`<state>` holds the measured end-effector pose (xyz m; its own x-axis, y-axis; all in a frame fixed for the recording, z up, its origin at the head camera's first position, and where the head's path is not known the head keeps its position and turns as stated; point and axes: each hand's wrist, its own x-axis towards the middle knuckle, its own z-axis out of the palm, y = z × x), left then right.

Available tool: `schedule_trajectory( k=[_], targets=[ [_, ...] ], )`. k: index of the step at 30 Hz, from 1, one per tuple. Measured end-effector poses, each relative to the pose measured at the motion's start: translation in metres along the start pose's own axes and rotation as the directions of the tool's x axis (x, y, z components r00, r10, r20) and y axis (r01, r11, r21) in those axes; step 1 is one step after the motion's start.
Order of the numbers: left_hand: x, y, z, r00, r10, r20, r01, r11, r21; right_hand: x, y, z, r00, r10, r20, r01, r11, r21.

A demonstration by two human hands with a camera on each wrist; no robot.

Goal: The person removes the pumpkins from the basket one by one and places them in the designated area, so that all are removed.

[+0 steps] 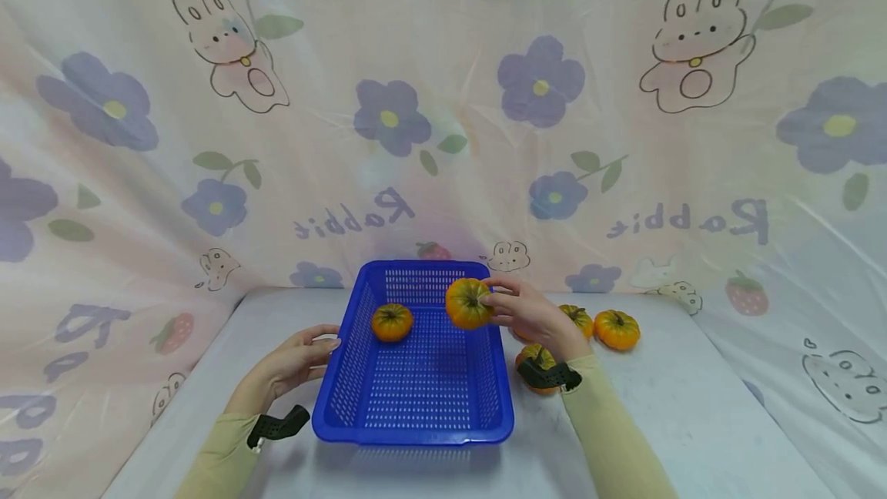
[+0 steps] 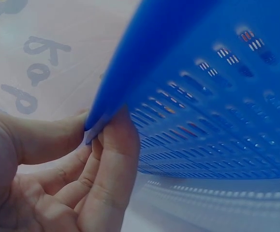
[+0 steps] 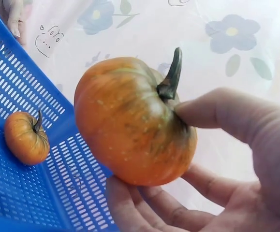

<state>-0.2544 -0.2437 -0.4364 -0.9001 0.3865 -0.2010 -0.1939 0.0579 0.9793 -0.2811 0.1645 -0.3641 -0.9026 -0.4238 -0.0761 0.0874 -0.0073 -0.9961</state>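
A blue perforated plastic basket point(image 1: 416, 437) stands on the table. My left hand point(image 1: 296, 364) pinches its left rim between thumb and fingers, which the left wrist view shows close up at the rim point(image 2: 130, 58). Over the basket's right side, my right hand point(image 1: 530, 314) holds a small orange pumpkin point(image 1: 468, 303) with a dark green stem. In the right wrist view the thumb presses by the stem of this pumpkin point(image 3: 135, 121) and the fingers lie underneath. A second pumpkin point(image 1: 392, 323) sits inside the basket, toward its far left.
Right of the basket, several more pumpkins lie on the white table point(image 1: 679, 414): one pumpkin point(image 1: 617, 329) stands out at the far right, and another pumpkin point(image 1: 537, 364) is partly behind the right wrist. A printed curtain point(image 1: 457, 175) hangs behind the table.
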Motion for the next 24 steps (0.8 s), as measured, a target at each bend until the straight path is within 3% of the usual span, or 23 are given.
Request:
schedule_trajectory(
  k=[6, 11, 17, 24],
  targets=[
    [0.0, 0.0, 0.001, 1.0, 0.002, -0.003, -0.002, 1.0, 0.006, -0.02, 0.006, -0.012, 0.994, 0.064, -0.093, -0.069, 0.996, -0.048],
    [-0.002, 0.001, 0.0, 1.0, -0.002, -0.004, 0.002, 1.0, 0.0, -0.04, 0.013, -0.03, 0.992, 0.034, -0.122, -0.045, 0.995, -0.089],
    [-0.001, 0.001, -0.001, 1.0, -0.008, -0.011, 0.008, 1.0, 0.002, -0.063, 0.022, -0.053, 0.982, 0.038, -0.182, -0.051, 0.996, -0.069],
    [0.0, 0.001, 0.0, 1.0, -0.007, -0.008, 0.007, 1.0, 0.005, -0.085, 0.034, -0.077, 0.977, 0.064, -0.201, -0.069, 0.997, -0.017]
  ],
)
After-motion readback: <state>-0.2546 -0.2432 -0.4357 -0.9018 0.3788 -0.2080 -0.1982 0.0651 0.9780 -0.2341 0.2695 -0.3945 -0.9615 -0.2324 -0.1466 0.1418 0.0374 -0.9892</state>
